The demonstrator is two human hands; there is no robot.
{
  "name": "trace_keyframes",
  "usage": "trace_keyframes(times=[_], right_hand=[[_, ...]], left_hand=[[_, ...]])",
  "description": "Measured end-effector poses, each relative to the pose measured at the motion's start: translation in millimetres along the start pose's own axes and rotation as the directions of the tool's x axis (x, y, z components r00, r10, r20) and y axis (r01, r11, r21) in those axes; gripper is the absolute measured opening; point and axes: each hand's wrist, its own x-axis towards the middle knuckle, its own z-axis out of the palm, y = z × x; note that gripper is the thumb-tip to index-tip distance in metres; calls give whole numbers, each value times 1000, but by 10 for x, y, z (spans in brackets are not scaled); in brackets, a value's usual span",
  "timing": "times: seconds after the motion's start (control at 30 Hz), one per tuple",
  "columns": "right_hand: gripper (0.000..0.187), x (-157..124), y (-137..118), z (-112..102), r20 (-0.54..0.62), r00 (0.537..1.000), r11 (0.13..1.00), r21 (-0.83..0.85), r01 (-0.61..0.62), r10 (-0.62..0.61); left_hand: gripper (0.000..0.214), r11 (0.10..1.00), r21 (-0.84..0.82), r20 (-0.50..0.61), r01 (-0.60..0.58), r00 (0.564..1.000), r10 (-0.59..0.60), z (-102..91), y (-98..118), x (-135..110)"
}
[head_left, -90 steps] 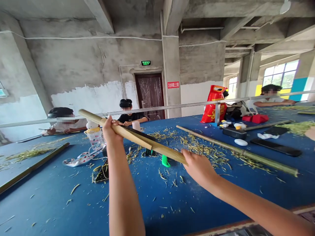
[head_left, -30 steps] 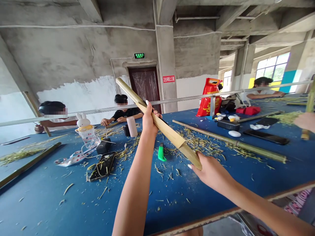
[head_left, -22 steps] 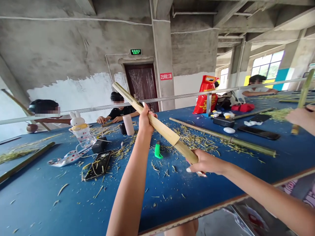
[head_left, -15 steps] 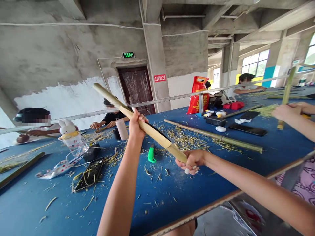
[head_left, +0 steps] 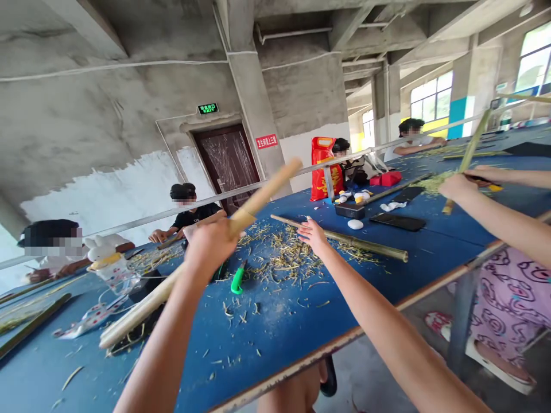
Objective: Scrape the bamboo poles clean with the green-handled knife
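Observation:
My left hand [head_left: 213, 244] is closed around a pale, scraped bamboo pole [head_left: 144, 304], which slants across the view with its lower end at the left above a phone and its blurred upper end to the right. My right hand [head_left: 313, 236] is stretched out with its fingers apart and holds nothing. It is close to a second, thinner bamboo pole [head_left: 372, 245] lying on the table; I cannot tell whether they touch. A green-handled knife [head_left: 237, 280] lies among the shavings [head_left: 288, 252] between my hands.
A blue table [head_left: 267, 355] carries a rabbit-topped cup [head_left: 112, 267], a black phone [head_left: 398, 222], a white oval object [head_left: 355, 224] and a red bag [head_left: 323, 172]. A metal rail [head_left: 150, 221] runs along it. Co-workers sit opposite; another person's hands [head_left: 458, 186] hold bamboo at the right.
My right hand has let go of the bamboo pole and reached forward over the table. The pole in my left hand has swung, its lower end now at the left. The view has shifted.

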Motion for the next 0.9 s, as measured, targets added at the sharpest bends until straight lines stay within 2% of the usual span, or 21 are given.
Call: trace_keyframes(times=[0.03, 0.07, 0.13, 0.17, 0.2, 0.23, 0.27, 0.3, 0.33, 0.37, 0.4, 0.43, 0.5, 0.6, 0.73, 0.9], right_hand=[[42, -32, 123, -31, -48, 997, 997, -41, -64, 62], [43, -75, 209, -67, -93, 990, 991, -74, -113, 106], [46, -176, 257, -117, -194, 973, 978, -145, -153, 124], [47, -225, 224, -115, -274, 960, 966, -226, -126, 61], [49, -271, 163, -89, -256, 963, 951, -308, 4, -87], [53, -313, 88, -43, -156, 954, 908, -379, 180, -254], [59, -350, 8, 15, -12, 918, 834, -424, 354, -396], [62, -382, -65, 76, 160, 857, 746, -431, 508, -490], [60, -408, -124, 130, 309, 792, 672, -420, 610, -526], [53, -427, -164, 171, 416, 751, 625, -419, 659, -513], [43, -440, -185, 195, 489, 733, 601, -429, 674, -473], [33, -448, -187, 202, 526, 744, 596, -461, 657, -413], [22, -457, -157, 174, 535, 778, 599, -519, 610, -328], [22, -491, -111, 94, 507, 813, 586, -578, 567, -286], [26, -583, -159, 50, 442, 839, 548, -636, 543, -318], [28, -659, -215, 93, 396, 835, 516, -658, 548, -382]], left_hand=[[19, 940, 332, 94, -78, 994, 50, 255, -49, -24], [17, 825, 545, 186, -149, 981, 54, 505, -111, -60], [21, 637, 732, 329, -244, 944, -16, 929, -255, -168], [24, 583, 770, 361, -258, 930, -66, 1082, -325, -233], [27, 578, 775, 368, -255, 926, -85, 1192, -389, -297], [28, 578, 776, 374, -253, 922, -100, 1262, -445, -358], [29, 582, 773, 379, -251, 919, -107, 1296, -491, -410], [29, 588, 768, 384, -254, 918, -105, 1305, -527, -454], [30, 590, 763, 393, -264, 914, -99, 1296, -555, -490], [30, 592, 757, 405, -278, 910, -89, 1279, -575, -519], [31, 594, 748, 419, -296, 904, -78, 1262, -587, -543], [31, 597, 738, 436, -315, 898, -65, 1252, -593, -564], [31, 610, 712, 468, -348, 883, -42, 1257, -592, -599], [32, 639, 675, 490, -368, 872, -15, 1296, -576, -636], [31, 667, 640, 498, -382, 867, 18, 1268, -588, -639], [27, 676, 584, 556, -450, 828, 72, 1134, -652, -600]])
